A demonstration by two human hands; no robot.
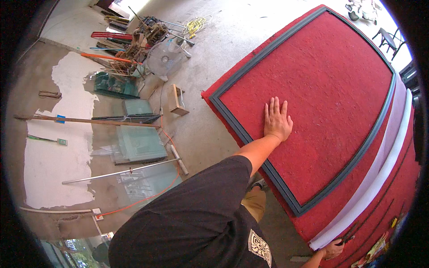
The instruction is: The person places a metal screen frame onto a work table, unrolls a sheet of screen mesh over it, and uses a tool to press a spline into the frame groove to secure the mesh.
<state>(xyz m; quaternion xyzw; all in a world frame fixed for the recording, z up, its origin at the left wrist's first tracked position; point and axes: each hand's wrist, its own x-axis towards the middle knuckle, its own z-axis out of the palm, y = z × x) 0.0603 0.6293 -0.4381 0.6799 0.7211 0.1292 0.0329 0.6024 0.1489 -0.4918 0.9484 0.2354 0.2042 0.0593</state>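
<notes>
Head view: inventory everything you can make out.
Table: 1, red, right side.
Frame: 1, grey, on table.
Roll: 1, white, right of frame.
Clutter: several, mixed, table's lower right.
Fan: 1, grey, floor, upper left.
Cord: 1, yellow, beyond fan.
Scrap pile: 1, mixed, beside fan.
Box: 1, tan, floor, nearer than fan.
Glass panes: several, greenish, left side.
Bar: 1, brown, left side.
Rod: 1, silvery, lower left.
Cable: 1, orange, lower left.
Wheeled vehicle: 1, white, top right.
Chair: at least 1, dark, top right.
T-shirt: 1, black, bottom centre.
Left hand: 1, bare, flat on table inside frame.
Right hand: 1, bare, by roll's near end.
</notes>
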